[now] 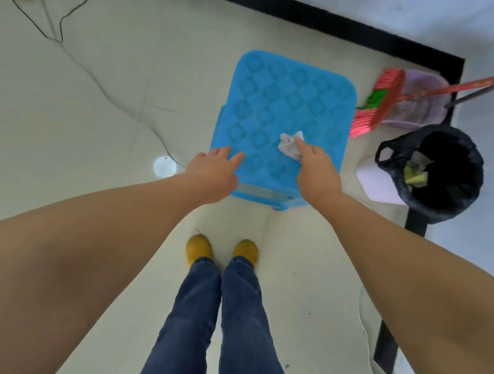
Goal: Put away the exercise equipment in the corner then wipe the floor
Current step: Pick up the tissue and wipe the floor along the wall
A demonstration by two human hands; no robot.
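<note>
A: Head view, looking straight down. A blue stool (287, 112) with a patterned seat stands on the pale tiled floor (128, 83), near the corner where the black baseboard (318, 17) turns.

B: State of the hands?

A: The right hand (317, 170) pinches a crumpled white tissue (289, 145) at its fingertips; the tissue lies against the seat of the stool, toward its near right part. The left hand (213, 174) is spread and relaxed, fingers extended over the near left edge of the seat. Whether those fingers touch the seat cannot be told.

B: Location of other items?

A: To the right of the stool, in the corner: a red broom (376, 103) lies across a purple dustpan (422, 98), its handle running off the right edge. Just beside them, nearer the person, stands a bin (374, 182) lined with a black bag (442, 174); green scraps show inside.

B: Floor condition?

A: Thin dark cables (75, 13) trail across the upper left. A bright light reflection (165, 166) sits left of the stool. The person's yellow shoes (199, 249) and blue jeans (195, 318) occupy the lower centre, just short of the stool.
</note>
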